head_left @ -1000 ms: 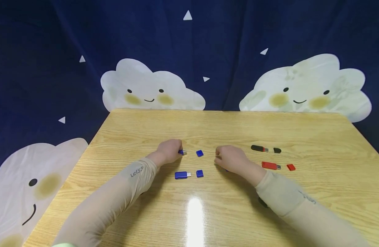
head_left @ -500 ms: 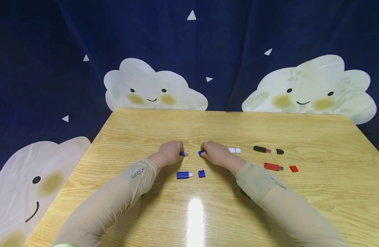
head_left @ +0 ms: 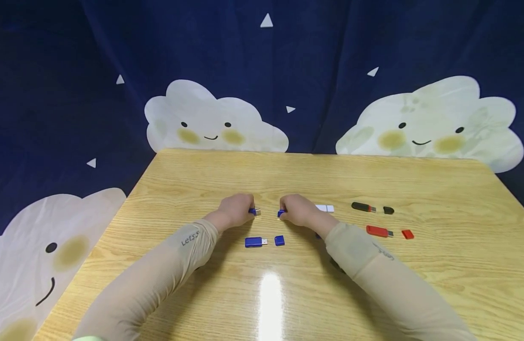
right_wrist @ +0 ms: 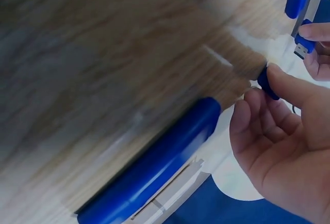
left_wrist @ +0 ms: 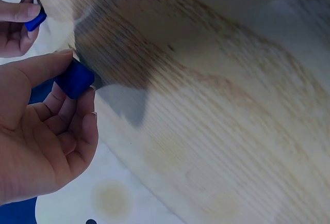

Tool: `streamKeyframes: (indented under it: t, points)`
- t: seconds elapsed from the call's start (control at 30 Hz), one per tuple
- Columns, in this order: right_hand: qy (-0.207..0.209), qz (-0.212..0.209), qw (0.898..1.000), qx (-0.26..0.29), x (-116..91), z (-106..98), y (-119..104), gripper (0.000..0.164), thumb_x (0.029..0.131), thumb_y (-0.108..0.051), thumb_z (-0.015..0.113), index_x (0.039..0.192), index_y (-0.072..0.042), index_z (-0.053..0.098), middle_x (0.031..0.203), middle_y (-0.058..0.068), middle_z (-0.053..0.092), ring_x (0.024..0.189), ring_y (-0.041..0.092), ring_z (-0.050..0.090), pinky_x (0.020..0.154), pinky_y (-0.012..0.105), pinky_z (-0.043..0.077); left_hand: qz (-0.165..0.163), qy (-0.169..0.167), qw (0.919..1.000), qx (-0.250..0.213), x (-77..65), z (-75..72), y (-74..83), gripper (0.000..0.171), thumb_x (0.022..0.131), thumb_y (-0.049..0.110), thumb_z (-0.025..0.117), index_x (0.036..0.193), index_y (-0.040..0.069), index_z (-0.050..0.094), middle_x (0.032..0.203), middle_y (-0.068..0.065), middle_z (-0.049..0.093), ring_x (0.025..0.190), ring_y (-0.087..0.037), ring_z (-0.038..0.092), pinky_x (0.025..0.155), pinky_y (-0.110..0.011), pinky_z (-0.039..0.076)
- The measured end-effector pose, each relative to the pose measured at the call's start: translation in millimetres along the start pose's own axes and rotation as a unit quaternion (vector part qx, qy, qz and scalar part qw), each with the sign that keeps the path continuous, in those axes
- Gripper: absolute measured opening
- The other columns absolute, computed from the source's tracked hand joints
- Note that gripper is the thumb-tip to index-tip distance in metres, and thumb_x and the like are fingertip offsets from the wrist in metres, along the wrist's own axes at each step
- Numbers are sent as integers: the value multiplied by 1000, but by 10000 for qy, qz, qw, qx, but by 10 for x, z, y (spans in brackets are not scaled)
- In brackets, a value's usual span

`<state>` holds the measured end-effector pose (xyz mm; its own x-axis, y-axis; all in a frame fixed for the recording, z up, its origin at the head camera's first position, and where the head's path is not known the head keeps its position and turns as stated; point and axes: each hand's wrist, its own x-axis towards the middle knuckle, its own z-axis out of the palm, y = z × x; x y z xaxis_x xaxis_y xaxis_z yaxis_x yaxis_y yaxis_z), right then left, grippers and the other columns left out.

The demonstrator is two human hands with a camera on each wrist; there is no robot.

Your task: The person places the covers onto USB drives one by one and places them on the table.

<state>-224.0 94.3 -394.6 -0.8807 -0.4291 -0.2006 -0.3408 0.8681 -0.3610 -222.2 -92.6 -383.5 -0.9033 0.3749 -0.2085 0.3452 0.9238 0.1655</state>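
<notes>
My left hand (head_left: 235, 209) pinches a blue USB stick (head_left: 254, 211) between thumb and fingers, its bare metal plug pointing right. Across a small gap, my right hand (head_left: 300, 211) pinches a small blue cap (head_left: 281, 213); the right wrist view shows this cap (right_wrist: 266, 83) between thumb and fingertips. Nearer the front lies a second blue USB stick (head_left: 253, 242), uncapped, with its blue cap (head_left: 279, 240) just to its right. Another blue stick (right_wrist: 154, 167) lies close by the right wrist, mostly hidden under the arm in the head view.
Right of the right hand lies a white USB stick (head_left: 325, 208), partly covered. Farther right are a black USB stick (head_left: 363, 207) with its cap (head_left: 388, 210) and a red one (head_left: 377, 231) with its cap (head_left: 408, 234). All rest on a wooden table (head_left: 313, 175).
My right hand has moved left and taken hold of the blue cap, uncovering the white stick. The left hand keeps its grip on the blue USB stick, nearly still.
</notes>
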Motion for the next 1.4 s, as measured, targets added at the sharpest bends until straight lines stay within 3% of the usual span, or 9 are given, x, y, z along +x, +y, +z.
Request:
streamKeyframes:
  t: [0.43, 0.6, 0.83, 1.07, 1.4]
  points:
    - [346, 238, 9973, 602, -225, -125, 150, 21, 80, -11, 72, 74, -8, 51, 69, 2, 49, 64, 15, 45, 59, 25, 36, 93, -94, 9999, -23, -8, -35, 64, 15, 85, 23, 67, 86, 11, 57, 80, 0, 59, 71, -14, 51, 61, -31, 44]
    - [571, 419, 9944, 786, -397, -216, 227, 21, 78, -12, 73, 75, -7, 53, 71, 3, 51, 63, 15, 45, 57, 25, 36, 299, -218, 9993, -93, -23, -68, 143, 16, 88, 23, 64, 86, 10, 56, 78, 0, 57, 69, -13, 49, 58, -28, 41]
    - [789, 476, 9903, 1042, -569, -322, 299, 18, 77, -10, 72, 76, -7, 54, 68, 2, 53, 61, 15, 45, 56, 26, 36, 614, -97, 9980, -107, -64, -105, 279, 18, 89, 25, 64, 88, 9, 55, 78, -1, 58, 67, -13, 49, 56, -28, 42]
    - [825, 372, 9891, 1163, -724, -329, 359, 14, 80, -10, 68, 78, -6, 55, 66, 2, 50, 59, 14, 42, 55, 27, 34, 1036, 163, 9942, -218, -79, -109, 406, 18, 88, 25, 64, 89, 10, 55, 78, -1, 59, 67, -13, 49, 58, -31, 44]
    - [917, 492, 9866, 1255, -832, -307, 373, 13, 80, -10, 70, 80, -6, 58, 67, 2, 53, 61, 14, 46, 57, 26, 37, 1381, 244, 9891, -439, -85, -78, 556, 17, 89, 26, 63, 90, 11, 56, 75, 2, 56, 64, -12, 46, 53, -25, 36]
